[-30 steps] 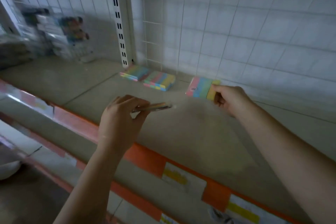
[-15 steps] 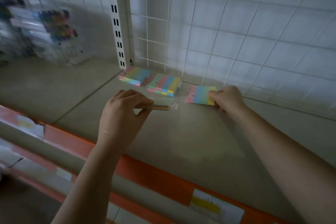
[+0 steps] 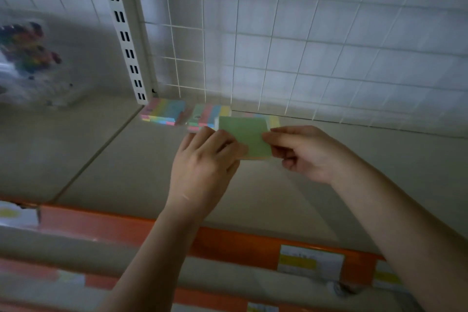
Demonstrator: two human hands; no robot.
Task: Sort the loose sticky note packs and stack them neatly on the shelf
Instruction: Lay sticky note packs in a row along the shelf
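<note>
Hands now meet: left hand and right hand both pinch a green-faced pack, lifted above the shelf, seemingly about to join the back row.

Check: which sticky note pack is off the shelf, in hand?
The green-faced pack, pinched by left hand and right hand; the striped packs lie on the shelf.

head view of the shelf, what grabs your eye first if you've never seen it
First, the two hands meeting mid-shelf: the left hand and the right hand both pinch one green-faced sticky note pack. Behind it, pastel striped packs lie in a row along the back by the white wire grid. Along the front runs the shelf's bright orange edge strip with price labels.
</note>
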